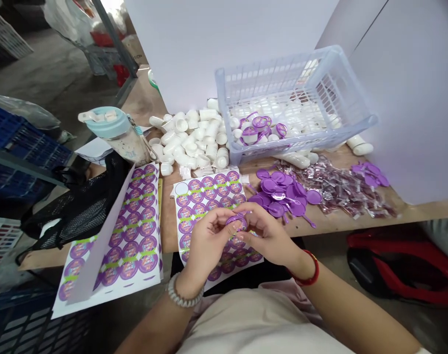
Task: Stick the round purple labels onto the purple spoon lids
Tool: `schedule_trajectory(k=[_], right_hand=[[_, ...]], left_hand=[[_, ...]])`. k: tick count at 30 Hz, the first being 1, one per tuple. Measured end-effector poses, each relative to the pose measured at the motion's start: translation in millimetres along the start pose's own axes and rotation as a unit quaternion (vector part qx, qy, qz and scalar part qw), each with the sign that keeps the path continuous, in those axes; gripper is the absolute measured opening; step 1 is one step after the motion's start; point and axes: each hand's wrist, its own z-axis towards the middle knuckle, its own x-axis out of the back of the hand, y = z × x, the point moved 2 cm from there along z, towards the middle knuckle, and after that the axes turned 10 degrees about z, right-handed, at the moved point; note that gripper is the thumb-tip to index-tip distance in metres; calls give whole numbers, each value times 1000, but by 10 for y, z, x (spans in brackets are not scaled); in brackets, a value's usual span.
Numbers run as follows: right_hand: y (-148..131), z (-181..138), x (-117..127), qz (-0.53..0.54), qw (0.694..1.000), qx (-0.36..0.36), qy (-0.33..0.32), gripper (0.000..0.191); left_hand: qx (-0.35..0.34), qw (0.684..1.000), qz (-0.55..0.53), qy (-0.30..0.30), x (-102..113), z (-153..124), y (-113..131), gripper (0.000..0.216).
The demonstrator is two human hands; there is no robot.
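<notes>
Left grip [210,237], right grip [271,232]; purple disc [236,218] between

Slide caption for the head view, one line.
Left hand and right hand hold a purple piece over a sticker sheet, white cups and a plastic basket beyond.

At the left of the frame, a clear, speckled drinking tumbler with a pale blue lid [126,145] stands beside a limp black mesh bag [86,216]. Blue plastic lattice crates [21,147] fill the left edge, a translucent plastic bag [28,112] over them, with a white slatted plastic crate [3,241] below. A red-and-black object [404,265], unidentifiable, lies at lower right.
</notes>
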Motion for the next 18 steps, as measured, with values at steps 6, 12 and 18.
schedule_trajectory(k=[6,12,18], right_hand=[[-8,0,-25,-85,994,48,45,28],[28,-302,432,-190,965,84,161,23],[20,-926,1529,-408,807,-46,425,38]], left_hand=[[-4,999,35,7,-54,-27,-14,14],[-9,996,90,7,24,22,-47,38],[-2,981,182,68,378,26,-26,53]])
